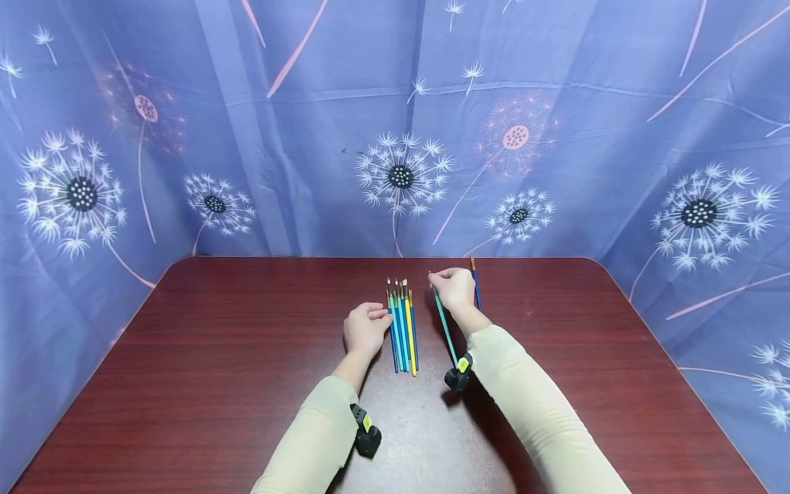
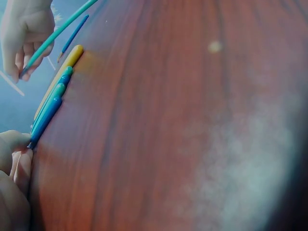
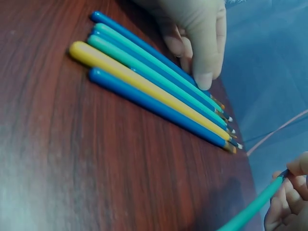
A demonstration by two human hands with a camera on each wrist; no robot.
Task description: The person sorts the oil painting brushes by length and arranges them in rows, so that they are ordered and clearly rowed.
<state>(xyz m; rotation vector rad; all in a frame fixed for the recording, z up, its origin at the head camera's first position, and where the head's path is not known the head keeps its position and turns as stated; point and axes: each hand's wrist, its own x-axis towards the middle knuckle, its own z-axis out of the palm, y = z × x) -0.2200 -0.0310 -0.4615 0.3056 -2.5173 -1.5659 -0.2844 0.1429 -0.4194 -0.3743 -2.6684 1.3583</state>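
Several paintbrushes lie side by side in a row, among them a yellow paintbrush and blue and green ones. My left hand rests at the row's left side, its fingertips touching the leftmost blue paintbrush near the bristle end. To the right of the row, my right hand pinches a green paintbrush close to its bristle end. The handle of that brush slants back toward me, above the table in the left wrist view. My right fingers cover its bristles.
Another blue paintbrush lies apart, just right of my right hand near the far edge of the brown table. Behind and at both sides hangs a blue curtain with dandelion prints. Each wrist wears a small black camera.
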